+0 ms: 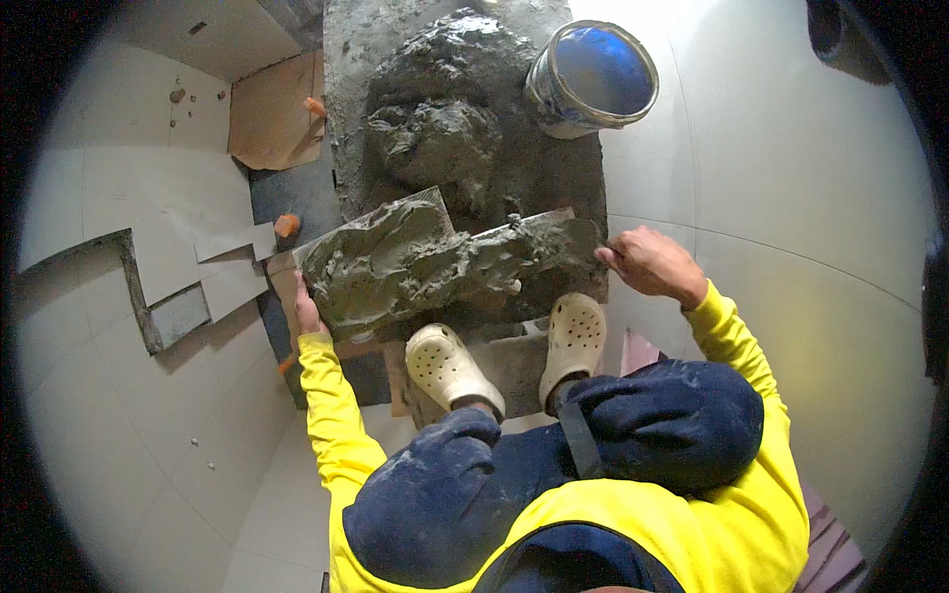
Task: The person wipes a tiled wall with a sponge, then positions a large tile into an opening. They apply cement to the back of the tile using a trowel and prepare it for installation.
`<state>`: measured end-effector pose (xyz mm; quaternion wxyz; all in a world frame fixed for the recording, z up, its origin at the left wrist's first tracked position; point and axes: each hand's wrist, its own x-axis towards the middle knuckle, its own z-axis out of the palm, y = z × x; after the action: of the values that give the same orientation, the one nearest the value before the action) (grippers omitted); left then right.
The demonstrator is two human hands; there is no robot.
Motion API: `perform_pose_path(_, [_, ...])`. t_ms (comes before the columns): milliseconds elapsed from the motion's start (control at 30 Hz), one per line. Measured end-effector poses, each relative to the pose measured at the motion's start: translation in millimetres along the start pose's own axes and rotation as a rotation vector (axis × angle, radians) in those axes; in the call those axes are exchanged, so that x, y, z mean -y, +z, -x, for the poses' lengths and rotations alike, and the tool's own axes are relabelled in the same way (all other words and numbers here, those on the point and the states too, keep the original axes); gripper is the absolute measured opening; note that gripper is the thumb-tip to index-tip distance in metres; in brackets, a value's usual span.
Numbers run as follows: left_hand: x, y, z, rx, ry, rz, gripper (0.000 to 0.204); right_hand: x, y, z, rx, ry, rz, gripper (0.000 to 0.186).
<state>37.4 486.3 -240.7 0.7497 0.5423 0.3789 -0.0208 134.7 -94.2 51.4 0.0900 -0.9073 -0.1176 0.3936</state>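
A notched tile piece (386, 262) lies tilted in front of my feet, its upper face thickly spread with wet grey mortar. Along its left edge my left hand (307, 304) grips it, the thumb side showing and the other fingers hidden. My right hand (652, 263) is closed at the tile's right end, beside a dark, mortar-smeared flat part (583, 240). What sits inside those fingers is hidden. Beyond the tile, a heap of wet mortar (435, 138) rests on a grey-caked board (346, 59).
A bucket (591, 121) with a blue inside stands at the board's far right corner. Cut tiles (163, 252) lie around a stepped gap (141, 311) in the floor at left. Cardboard (277, 114) and orange bits (287, 225) are near the board. My cream clogs (453, 364) stand close to the tile.
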Motion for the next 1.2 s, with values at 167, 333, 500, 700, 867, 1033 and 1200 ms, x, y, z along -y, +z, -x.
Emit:
perform_pose_path(167, [-27.7, 76.6, 47.0, 0.053, -0.061, -0.015, 0.069, -51.3, 36.8, 0.5, 0.024, -0.013, -0.018, 0.047])
perform_pose_path(333, [-6.8, -16.2, -8.2, -0.07, 0.378, -0.353, 0.064, -6.4, -12.5, 10.1, -0.034, 0.106, 0.058, 0.043])
perform_pose_path(500, [-5.7, 31.5, -20.8, -0.154, -0.1, -0.321, 0.083, -8.5, -2.6, -44.4, -0.49, -0.204, 0.435, 0.023])
perform_pose_path(700, [-14.7, -19.1, -29.7, 0.489, 0.159, 0.504, 0.08, 2.4, 36.4, -102.4, -0.837, -0.493, 0.617, 0.017])
perform_pose_path(867, [-36.1, 54.5, 19.2, -0.249, -0.065, -0.255, 0.081, -22.3, 61.3, -71.4, -0.696, -0.356, 0.644, 0.016])
perform_pose_path(1033, [-35.8, 34.8, 2.3, -0.062, -0.045, -0.086, 0.075, -39.7, 43.8, -51.4, -0.751, -0.162, 0.589, 0.024])
perform_pose_path(1200, [-45.8, 63.5, 15.8, -0.008, -0.025, -0.068, 0.069, -33.8, 32.6, -112.7, -0.708, -0.146, 0.633, 0.019])
